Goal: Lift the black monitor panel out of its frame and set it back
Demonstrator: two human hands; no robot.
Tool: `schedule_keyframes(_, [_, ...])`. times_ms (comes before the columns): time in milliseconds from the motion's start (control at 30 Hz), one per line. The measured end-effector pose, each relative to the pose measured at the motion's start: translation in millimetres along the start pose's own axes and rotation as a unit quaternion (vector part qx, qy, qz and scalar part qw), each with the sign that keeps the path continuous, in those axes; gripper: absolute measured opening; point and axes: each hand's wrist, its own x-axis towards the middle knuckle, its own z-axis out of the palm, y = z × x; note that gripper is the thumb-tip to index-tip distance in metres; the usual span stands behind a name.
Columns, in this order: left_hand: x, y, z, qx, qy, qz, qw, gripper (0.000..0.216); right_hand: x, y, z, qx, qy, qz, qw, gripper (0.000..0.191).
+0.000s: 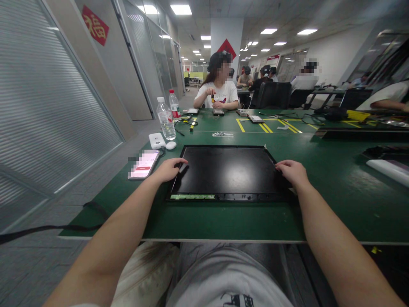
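Observation:
A flat black display panel [223,170] lies face up on the green table in front of me. Its dark frame runs around a glossy screen, and a narrow green circuit strip [192,197] shows along the near left edge. My left hand [170,169] is closed on the panel's left edge, thumb and fingers at the frame. At the opposite side, my right hand [292,172] pinches the right edge of the frame. The undersides of both grips are hidden.
Left of the panel are a phone [145,164], a white box-shaped device [156,140], a clear water bottle [166,121] and a red-capped bottle [174,105]. Small metal pieces [223,134] lie behind the panel. Across the table sits a co-worker [220,87] holding a small tool.

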Motion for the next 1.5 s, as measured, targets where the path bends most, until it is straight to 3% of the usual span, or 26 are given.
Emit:
schedule_keyframes(533, [5.7,-11.4,3.2,-0.025,0.000,0.004,1.000,0.038,4.5,5.2,2.2,0.016,-0.008,0.004,1.000,0.017])
schedule_keyframes(667, [3.3,-7.9,4.8,0.005,0.004,-0.008,1.000,0.048,6.1,7.4,3.3,0.010,-0.007,0.001,1.000,0.015])
schedule_keyframes(867, [1.6,7.2,12.4,0.098,0.008,0.065,0.993,0.062,4.6,4.8,2.9,-0.003,0.000,-0.020,1.000,0.015])
schedule_keyframes(1067, [4.4,7.5,10.4,0.092,0.005,0.039,0.995,0.062,1.6,0.8,0.6,-0.015,-0.002,-0.020,1.000,0.017])
schedule_keyframes(1500, [9.4,0.0,11.0,0.011,0.040,-0.017,0.999,0.033,2.0,1.9,0.7,0.006,-0.004,-0.005,1.000,0.020])
